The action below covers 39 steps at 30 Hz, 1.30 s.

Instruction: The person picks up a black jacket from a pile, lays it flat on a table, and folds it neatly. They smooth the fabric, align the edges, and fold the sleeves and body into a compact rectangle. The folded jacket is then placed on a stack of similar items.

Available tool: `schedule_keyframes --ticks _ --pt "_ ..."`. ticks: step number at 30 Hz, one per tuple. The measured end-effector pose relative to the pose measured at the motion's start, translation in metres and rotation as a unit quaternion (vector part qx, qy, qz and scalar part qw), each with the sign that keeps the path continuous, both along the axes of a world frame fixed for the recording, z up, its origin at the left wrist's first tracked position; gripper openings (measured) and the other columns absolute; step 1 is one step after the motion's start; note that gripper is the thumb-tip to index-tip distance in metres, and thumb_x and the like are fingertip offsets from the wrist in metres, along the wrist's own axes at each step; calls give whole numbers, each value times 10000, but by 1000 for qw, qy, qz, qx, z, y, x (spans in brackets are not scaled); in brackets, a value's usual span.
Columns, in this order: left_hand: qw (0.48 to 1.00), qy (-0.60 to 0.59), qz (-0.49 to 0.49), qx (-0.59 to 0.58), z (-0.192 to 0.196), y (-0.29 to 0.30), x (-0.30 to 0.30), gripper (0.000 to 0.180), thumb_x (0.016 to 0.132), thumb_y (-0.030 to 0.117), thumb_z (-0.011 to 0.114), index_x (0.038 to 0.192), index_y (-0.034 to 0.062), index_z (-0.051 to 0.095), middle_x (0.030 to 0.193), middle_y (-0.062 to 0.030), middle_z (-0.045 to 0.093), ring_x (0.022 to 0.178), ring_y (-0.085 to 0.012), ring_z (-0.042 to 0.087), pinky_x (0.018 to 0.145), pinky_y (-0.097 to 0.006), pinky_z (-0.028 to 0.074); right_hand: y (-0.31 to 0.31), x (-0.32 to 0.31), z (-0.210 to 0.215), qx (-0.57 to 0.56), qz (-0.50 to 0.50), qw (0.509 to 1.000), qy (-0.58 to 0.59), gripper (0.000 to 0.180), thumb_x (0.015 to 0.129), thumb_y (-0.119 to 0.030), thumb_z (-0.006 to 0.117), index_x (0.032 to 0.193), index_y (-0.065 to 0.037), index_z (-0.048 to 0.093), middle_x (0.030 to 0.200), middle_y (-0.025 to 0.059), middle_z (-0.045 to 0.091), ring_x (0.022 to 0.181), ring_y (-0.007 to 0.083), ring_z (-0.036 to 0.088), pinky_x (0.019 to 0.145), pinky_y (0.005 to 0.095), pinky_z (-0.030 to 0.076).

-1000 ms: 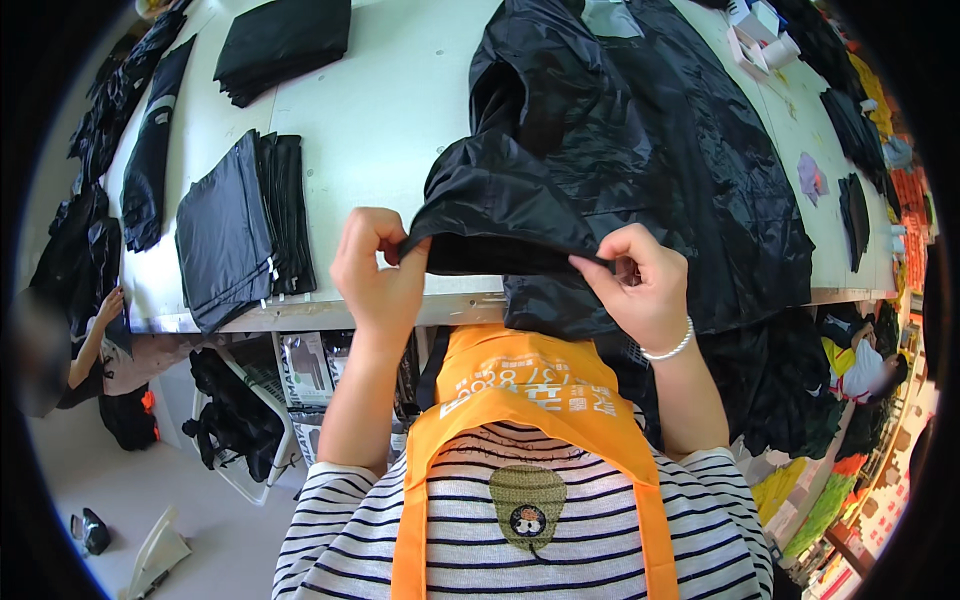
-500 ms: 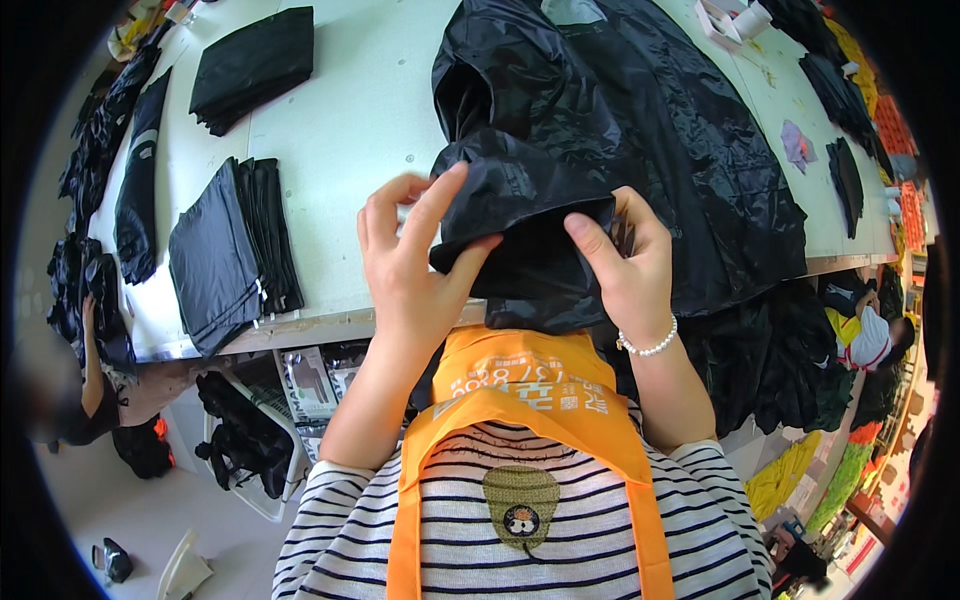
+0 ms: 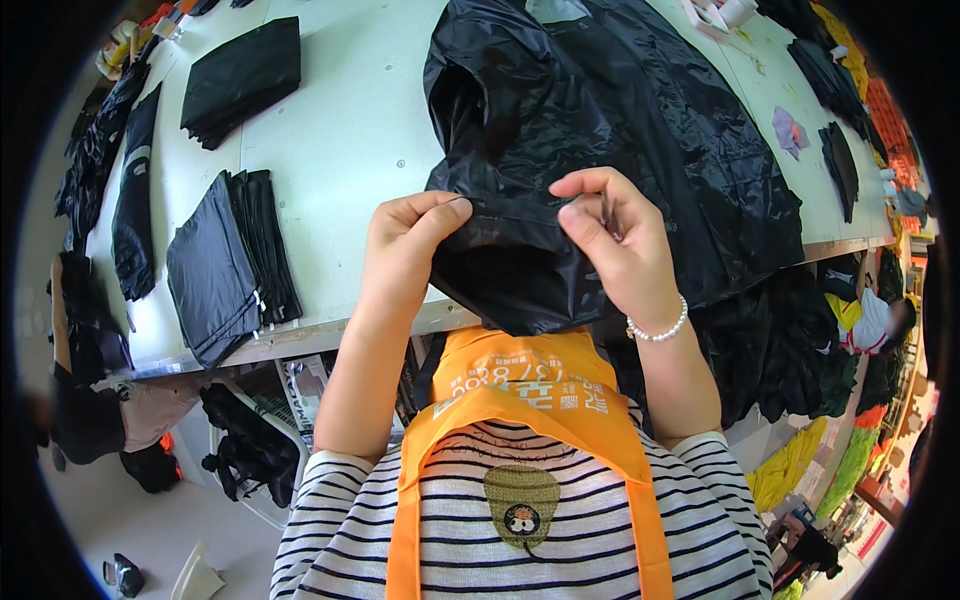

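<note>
Left hand (image 3: 405,245): fingers pinched, thumb tip pressed on the edge of the black garment (image 3: 600,110), cloth caught under it. Right hand (image 3: 630,245): thumb tip touched the same edge, index finger raised clear of the thumb with a narrow gap between; couldn't tell whether the curled fingers behind had cloth gripped. Between the hands a flat strip of the edge ran roughly level, with the dark opening sagging below it toward the orange apron (image 3: 530,375). Garment lay on the bench (image 3: 345,130), near part over the front edge, the rest spread away and to the right. Versus 1.0 s earlier: both hands had pinched the edge and pulled it long and straight, opening below; now they sat closer together and higher in view. Versus 0.5 s earlier: left fingers had been spread, thumb at the opening, right thumb laid over the cloth; now the left had closed on the edge and the right index was lifted. Folded black stack (image 3: 210,275) sat left of the hands near the bench front, second folded bundle (image 3: 245,80) farther back.
</note>
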<state>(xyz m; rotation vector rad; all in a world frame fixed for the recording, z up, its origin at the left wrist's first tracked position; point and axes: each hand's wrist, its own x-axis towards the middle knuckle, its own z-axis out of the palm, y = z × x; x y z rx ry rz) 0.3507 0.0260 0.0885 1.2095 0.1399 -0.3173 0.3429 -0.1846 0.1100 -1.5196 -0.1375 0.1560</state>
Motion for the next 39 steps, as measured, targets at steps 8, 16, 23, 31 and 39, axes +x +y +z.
schedule_keyframes --ticks 8,16,23,31,39 --pt "999 40 4 6 0 -5 4 106 862 79 559 871 4 633 811 -45 662 662 -91 619 642 -217 503 16 -11 8 -243 -82 948 -186 425 790 -82 726 1131 -17 481 1045 98 521 822 156 617 673 250 502" --pt "998 36 -42 -30 8 -2 7 200 864 20 536 1063 20 523 841 -65 646 688 -82 624 625 -176 504 7 -14 -7 -312 -23 910 -273 269 798 -35 668 1025 -22 524 977 107 535 733 244 610 603 303 499" --pt "997 37 -55 -27 11 -3 8 198 863 13 533 1060 18 519 837 -66 643 689 -81 623 622 -181 502 11 -11 -6 -280 -15 921 -271 260 782 -21 678 1008 -30 549 944 90 546 700 239 598 586 296 488" --pt "997 28 -60 -37 10 -2 7 194 860 7 535 1053 17 520 825 -49 631 687 -79 619 631 -181 497 12 -9 -4 -285 -1 918 -275 223 773 -18 685 965 -28 571 921 95 553 708 233 601 590 292 487" --pt "997 24 -72 -15 10 2 8 200 853 -5 532 1051 19 523 821 -38 626 688 -76 620 634 -181 500 12 -9 -5 -161 34 974 -158 198 796 26 666 971 -8 582 933 71 558 750 152 598 664 233 498"
